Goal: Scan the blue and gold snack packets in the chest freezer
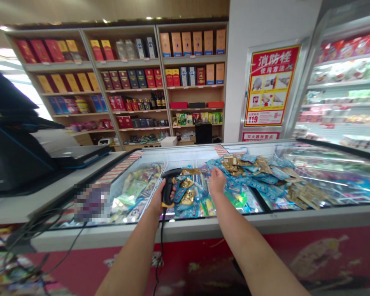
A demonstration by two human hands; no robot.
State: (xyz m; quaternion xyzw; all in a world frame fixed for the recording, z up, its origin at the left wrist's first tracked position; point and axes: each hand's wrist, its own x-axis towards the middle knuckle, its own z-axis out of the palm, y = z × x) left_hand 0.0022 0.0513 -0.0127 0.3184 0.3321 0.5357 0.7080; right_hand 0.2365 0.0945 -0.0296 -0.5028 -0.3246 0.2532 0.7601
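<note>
My left hand (159, 198) is wrapped round the grip of a black and yellow barcode scanner (167, 190), whose head points to the right and whose cord hangs down the freezer front. Close to the scanner's right side lie blue and gold packets (187, 196) on the glass top. My right hand (217, 181) is at the left edge of a large heap of blue and gold packets (259, 172). Its fingers are curled together, and what they hold, if anything, I cannot make out.
Beneath the packets runs a glass-topped chest freezer (274, 214) with wrapped goods inside. A counter (8, 209) with dark equipment and loose cables (33, 228) stands at left. Behind are shelves of boxes (135, 80), a red fire-hydrant notice (273, 84) and a lit display fridge (345, 90).
</note>
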